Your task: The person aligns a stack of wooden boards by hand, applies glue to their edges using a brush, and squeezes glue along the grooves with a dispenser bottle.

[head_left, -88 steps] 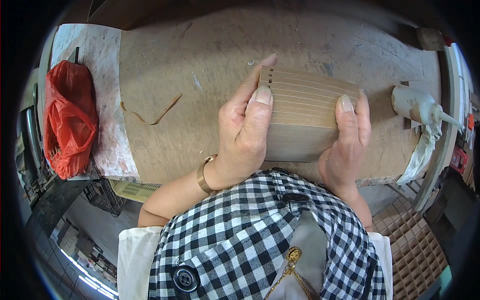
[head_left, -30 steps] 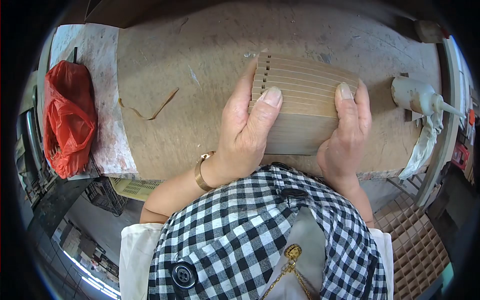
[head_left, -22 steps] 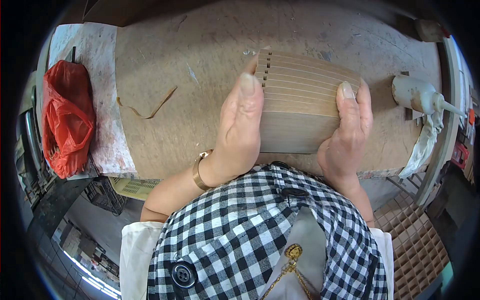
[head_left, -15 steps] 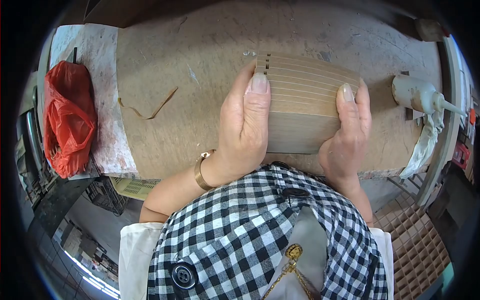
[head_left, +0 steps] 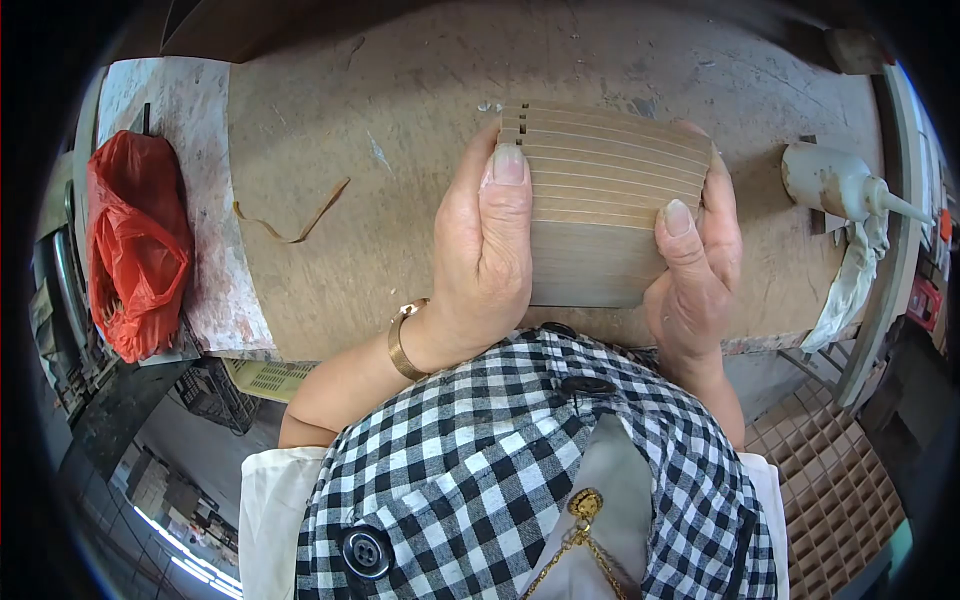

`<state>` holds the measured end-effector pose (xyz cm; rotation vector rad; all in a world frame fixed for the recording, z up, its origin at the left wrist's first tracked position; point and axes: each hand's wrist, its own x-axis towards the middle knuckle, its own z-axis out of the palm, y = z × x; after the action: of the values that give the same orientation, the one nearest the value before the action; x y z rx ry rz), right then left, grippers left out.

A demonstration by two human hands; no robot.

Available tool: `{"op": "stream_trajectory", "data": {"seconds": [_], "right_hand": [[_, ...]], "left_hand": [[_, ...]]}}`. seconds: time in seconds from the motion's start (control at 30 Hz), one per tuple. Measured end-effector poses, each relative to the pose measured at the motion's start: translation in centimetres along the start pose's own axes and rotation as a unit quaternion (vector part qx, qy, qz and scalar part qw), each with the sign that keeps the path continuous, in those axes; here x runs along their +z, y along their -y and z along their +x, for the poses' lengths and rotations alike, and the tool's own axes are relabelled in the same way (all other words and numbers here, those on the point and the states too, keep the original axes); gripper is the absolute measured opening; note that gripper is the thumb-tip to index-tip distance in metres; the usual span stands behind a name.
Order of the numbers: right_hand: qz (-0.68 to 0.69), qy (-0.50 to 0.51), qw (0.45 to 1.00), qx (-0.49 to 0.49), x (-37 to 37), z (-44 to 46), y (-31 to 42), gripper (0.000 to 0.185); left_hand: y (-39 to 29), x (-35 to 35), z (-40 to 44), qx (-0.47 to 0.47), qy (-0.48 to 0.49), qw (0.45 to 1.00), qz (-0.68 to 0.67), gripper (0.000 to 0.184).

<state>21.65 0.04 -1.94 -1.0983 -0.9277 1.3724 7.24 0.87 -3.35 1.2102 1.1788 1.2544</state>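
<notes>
- Left hand point(head_left: 485, 230): thumb and fingers clamped on one end of the board stack point(head_left: 610, 170), notches point(head_left: 522, 128) just beyond the thumb tip.
- Right hand point(head_left: 697, 270): fingers clamped on the opposite end.
- The stack sits between both hands' fingers.
- Bottle point(head_left: 825, 180): right of the right fingers, apart.

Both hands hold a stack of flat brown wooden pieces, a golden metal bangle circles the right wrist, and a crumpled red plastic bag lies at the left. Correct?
Not quite: the head view shows the golden bangle on the left wrist, not the right. The left hand and right hand hold the wooden stack, and the red bag lies left.
</notes>
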Motion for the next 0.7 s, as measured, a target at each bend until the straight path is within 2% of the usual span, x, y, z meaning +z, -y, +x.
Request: {"op": "stream_trajectory", "data": {"seconds": [0.17,0.3,0.37,0.53,0.7], "right_hand": [[-0.035,-0.004,0.999,-0.009,-0.15,-0.19,-0.27,0.054],[-0.016,-0.009,1.0,-0.01,-0.14,-0.19,-0.44,0.059],[0.015,-0.012,1.0,-0.01,-0.07,-0.24,-0.53,0.062],[-0.009,0.006,1.0,-0.008,-0.3,-0.23,-0.29,0.064],[-0.025,-0.01,1.0,-0.01,0.16,-0.25,-0.19,0.063]], "left_hand": [[-0.6,0.13,-0.13,-0.025,-0.002,1.0,0.006,0.027],[-0.19,0.06,-0.1,-0.016,-0.002,1.0,0.013,0.027],[0.05,-0.04,-0.12,0.001,-0.001,1.0,0.02,0.034],[-0.69,0.52,-0.07,-0.035,-0.016,0.999,0.008,0.03],[-0.53,0.41,-0.05,-0.027,-0.012,0.999,0.013,0.03]]}}
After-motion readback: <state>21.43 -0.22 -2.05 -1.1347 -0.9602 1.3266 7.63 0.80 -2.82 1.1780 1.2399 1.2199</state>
